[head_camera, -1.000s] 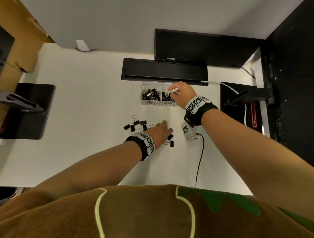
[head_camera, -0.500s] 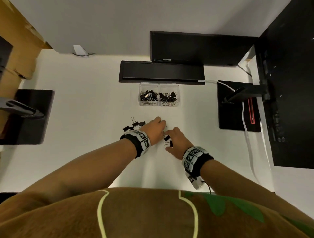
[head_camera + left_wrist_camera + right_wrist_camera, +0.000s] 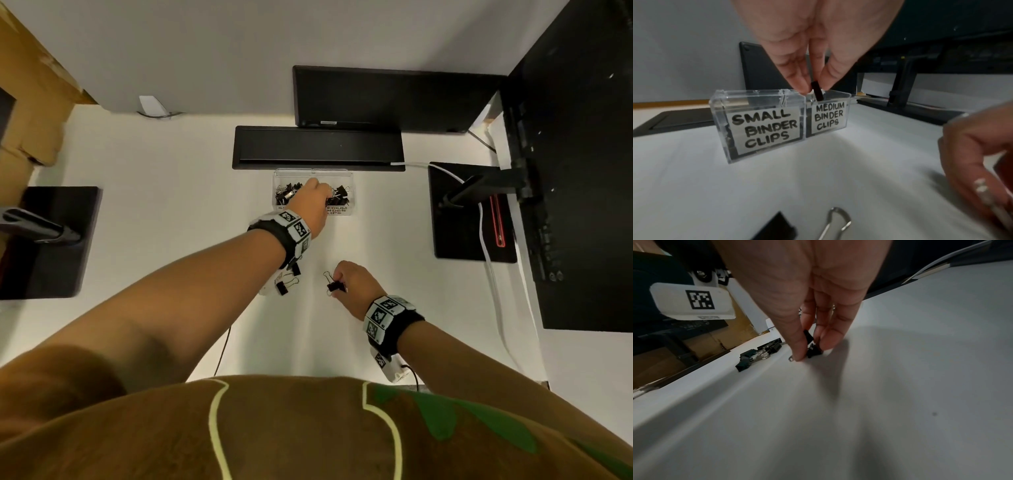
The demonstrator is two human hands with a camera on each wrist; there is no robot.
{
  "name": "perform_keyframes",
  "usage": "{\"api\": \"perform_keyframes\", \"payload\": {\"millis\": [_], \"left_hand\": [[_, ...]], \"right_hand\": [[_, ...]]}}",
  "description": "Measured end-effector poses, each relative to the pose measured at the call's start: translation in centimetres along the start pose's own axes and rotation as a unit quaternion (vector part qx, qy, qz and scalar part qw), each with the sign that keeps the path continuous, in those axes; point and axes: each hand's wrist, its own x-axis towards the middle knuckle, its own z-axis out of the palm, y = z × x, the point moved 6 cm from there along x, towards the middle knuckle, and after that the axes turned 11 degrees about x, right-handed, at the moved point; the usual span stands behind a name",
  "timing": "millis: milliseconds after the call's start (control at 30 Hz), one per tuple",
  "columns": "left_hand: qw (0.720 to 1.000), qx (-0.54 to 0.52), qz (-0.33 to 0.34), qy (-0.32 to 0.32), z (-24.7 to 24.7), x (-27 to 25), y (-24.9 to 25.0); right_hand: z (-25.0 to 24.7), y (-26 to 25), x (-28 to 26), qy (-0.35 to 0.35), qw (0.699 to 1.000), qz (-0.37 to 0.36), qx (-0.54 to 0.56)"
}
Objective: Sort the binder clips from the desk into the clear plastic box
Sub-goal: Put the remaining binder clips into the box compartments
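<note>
Head view: the left hand (image 3: 313,202) is now over the clear plastic box (image 3: 347,178) at the far side of the table (image 3: 171,240); half a second ago it was down at the loose clips near the body, so a clip has been carried across. The right hand (image 3: 352,282), which stood at the box a second ago, is back at the table, its fingers closed on a binder clip (image 3: 334,286). A few loose clips (image 3: 286,286) lie partly under the left wrist. Left wrist view: thumb and fingers (image 3: 797,79) pinch a black clip (image 3: 817,93), upright, just above the rim of the compartment marked MEDIUM BINDER CLIPS (image 3: 828,116); the SMALL BINDER CLIPS compartment (image 3: 764,128) stands beside it. Judgement: release is imminent. Right wrist view: thumb and forefinger pinch the clip (image 3: 812,348), which rests on the table, not yet lifted; a small heap (image 3: 758,355) remains beyond. The hands alternate; the sorting is incomplete.
</note>
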Motion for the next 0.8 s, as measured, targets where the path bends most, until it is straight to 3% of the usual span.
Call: {"api": "perform_keyframes", "payload": {"millis": [100,233,367,467,633,800], "left_hand": [[0.993,0.119,0.019,-0.014,0.5,-0.1,0.1],[0.987,0.158,0.018,-0.034,1.0,-1.2,-0.2],[0.994,0.106,-0.001,0.011,0.8,-3.3,-1.4],[0.997,0.075,-0.002,0.028,1.7,-5.6,-3.0],[0.998,0.051,-0.023,-0.018,4.5,-9.7,-6.0],[0.997,0.044,-0.015,-0.065,7.0,-12.7,-7.2]], "right_hand": [[-0.2,0.2,0.3,0.014,1.000,0.001,-0.001],[-0.8,0.3,0.8,0.037,0.999,0.005,-0.007],[-1.8,-0.1,1.7,0.041,0.998,0.022,0.041],[-4.2,-1.4,3.1,0.087,0.992,0.023,0.090],[-9.9,-5.0,6.7,0.193,0.974,-0.007,0.120],[-11.7,-6.9,10.1,0.198,0.979,0.001,0.051]]}}
